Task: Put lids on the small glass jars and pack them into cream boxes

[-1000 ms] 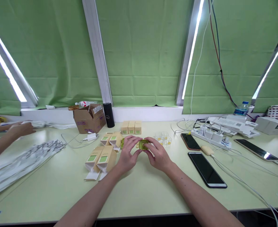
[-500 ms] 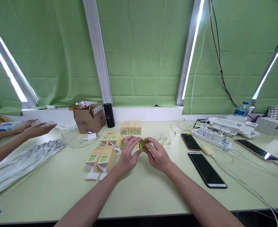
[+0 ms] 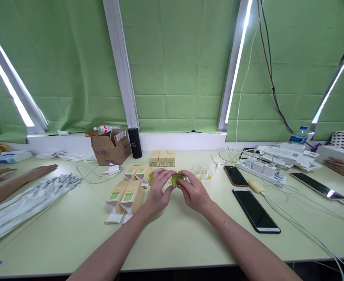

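Note:
A small yellow-green square piece (image 3: 177, 179), too small to name more exactly, is held just above the table between my two hands. My left hand (image 3: 159, 190) has thumb and fingers closed on its left side. From the right, my right hand (image 3: 197, 194) pinches its edge. Another yellow-green piece (image 3: 151, 178) shows partly behind my left hand. To the left stand open paper boxes (image 3: 132, 195) with green label squares and flaps hanging out. Several clear plastic cups (image 3: 201, 171) with yellow marks sit beyond my right hand.
Three closed small boxes (image 3: 162, 158) stand behind my hands, near a cardboard carton (image 3: 110, 146) and black cylinder (image 3: 135, 143). Phones (image 3: 256, 210), a power strip (image 3: 261, 170) and cables lie right. A co-worker's hands (image 3: 40, 173) rest left by white strips (image 3: 34, 199); another hand (image 3: 343, 168) is far right.
The co-worker's hands at the left have lowered and drawn back toward the left. At the far right a person's hand has appeared at the white box, which has turned. My own hands stay nearly still.

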`<control>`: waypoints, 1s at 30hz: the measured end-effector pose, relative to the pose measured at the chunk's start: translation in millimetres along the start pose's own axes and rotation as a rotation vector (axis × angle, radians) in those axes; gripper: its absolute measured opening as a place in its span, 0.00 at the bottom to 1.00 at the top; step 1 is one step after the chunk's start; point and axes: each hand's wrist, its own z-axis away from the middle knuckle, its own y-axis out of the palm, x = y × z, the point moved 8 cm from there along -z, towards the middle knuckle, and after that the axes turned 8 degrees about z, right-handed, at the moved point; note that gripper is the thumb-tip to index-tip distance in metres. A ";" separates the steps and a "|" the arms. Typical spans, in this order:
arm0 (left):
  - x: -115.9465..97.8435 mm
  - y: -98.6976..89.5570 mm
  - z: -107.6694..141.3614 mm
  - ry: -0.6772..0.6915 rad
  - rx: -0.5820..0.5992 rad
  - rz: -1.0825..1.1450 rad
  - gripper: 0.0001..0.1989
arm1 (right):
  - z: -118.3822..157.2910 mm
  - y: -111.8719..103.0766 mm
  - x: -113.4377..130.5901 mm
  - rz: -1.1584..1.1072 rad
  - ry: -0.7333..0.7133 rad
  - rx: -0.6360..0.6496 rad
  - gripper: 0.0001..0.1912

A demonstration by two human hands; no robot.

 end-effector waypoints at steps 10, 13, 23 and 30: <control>-0.5 -0.6 -0.3 -0.008 -0.012 0.003 0.21 | 2.8 -2.3 -1.3 -0.007 0.017 -0.049 0.18; -0.6 -0.6 -0.2 -0.007 -0.016 0.003 0.21 | 3.4 -2.0 -1.2 -0.011 0.013 -0.047 0.18; -3.1 -1.9 -0.9 0.001 -0.031 -0.012 0.20 | -0.4 -2.4 1.5 -0.037 -0.004 -0.051 0.19; -4.2 -2.9 -0.7 0.011 -0.039 -0.014 0.20 | 1.7 -0.5 -0.8 -0.033 0.015 -0.050 0.19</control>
